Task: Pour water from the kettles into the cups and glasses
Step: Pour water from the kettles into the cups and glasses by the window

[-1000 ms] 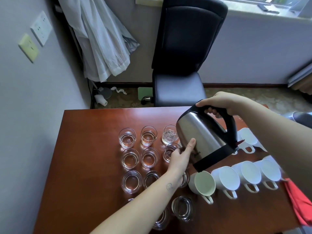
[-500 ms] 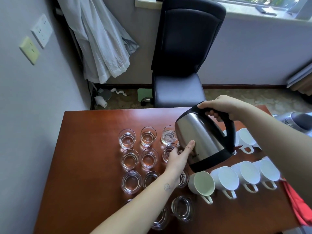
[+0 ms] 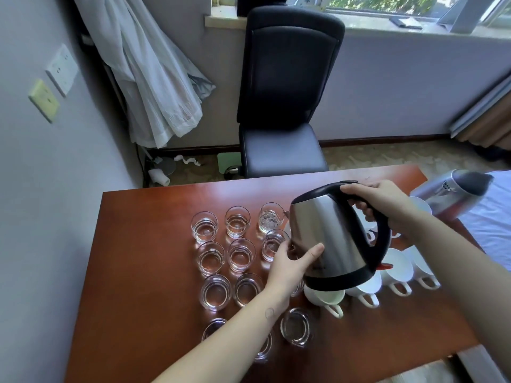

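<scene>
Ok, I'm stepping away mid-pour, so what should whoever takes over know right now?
The right hand grips the kettle by its handle; the left hand, open, presses its side.
It is held over the table, spout by the glasses.
Done: back glasses hold water.
The nearest glass looks empty, and the cups look empty.
A second kettle is at far right.
Left: front glasses, all cups.

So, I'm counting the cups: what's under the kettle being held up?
A white cup and a second cup poke out beneath the kettle, partly covered by its base. Anything else under it is hidden.
</scene>
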